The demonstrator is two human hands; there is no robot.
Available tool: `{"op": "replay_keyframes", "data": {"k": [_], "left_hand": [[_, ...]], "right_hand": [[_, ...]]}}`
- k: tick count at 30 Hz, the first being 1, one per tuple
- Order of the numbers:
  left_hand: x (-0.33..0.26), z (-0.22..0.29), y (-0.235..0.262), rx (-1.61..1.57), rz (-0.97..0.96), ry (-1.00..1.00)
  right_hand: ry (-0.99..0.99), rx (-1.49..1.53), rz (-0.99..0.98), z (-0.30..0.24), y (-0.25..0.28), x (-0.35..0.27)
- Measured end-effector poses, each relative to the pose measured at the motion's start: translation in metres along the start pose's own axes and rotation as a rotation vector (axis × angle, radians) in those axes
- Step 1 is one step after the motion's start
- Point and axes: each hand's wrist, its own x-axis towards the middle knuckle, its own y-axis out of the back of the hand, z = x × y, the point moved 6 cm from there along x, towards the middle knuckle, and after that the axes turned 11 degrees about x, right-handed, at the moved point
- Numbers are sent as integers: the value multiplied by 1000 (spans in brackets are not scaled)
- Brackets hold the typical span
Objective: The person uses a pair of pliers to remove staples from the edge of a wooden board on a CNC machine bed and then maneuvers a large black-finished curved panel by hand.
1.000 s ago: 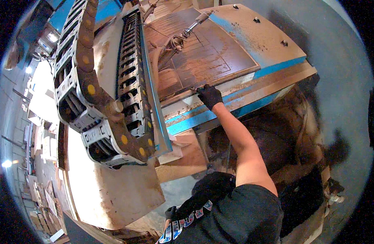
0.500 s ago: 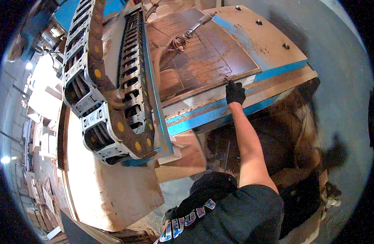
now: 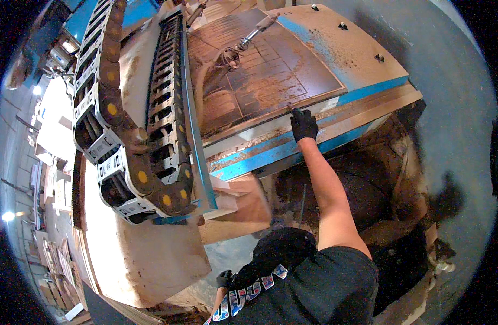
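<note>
Overhead, gloved right hand [image 3: 304, 125] pressed on the dusty brown board [image 3: 265, 76] edge of the blue machine bed [image 3: 363, 59], fingers extended holding nothing, gloved left hand [image 3: 224, 279] low, finger state unclear, cable chain [image 3: 167, 108] alongside.

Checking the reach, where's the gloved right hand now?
In the head view, the right hand is centre-right, on the machine bed's near edge above the blue rail.

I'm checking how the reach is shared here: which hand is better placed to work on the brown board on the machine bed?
Right. The right hand already touches the board edge; the left hand hangs low, far away.
</note>
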Motion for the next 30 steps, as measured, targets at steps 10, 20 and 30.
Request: {"op": "replay_keyframes", "data": {"k": [10, 20, 30], "left_hand": [[-44, -28, -62, -407, -166, 400], [10, 37, -63, -435, -71, 267], [-5, 77, -90, -376, -80, 238]], "right_hand": [[147, 68, -232, -16, -22, 1], [259, 51, -287, 24, -20, 11], [226, 78, 43, 63, 27, 47]]}}
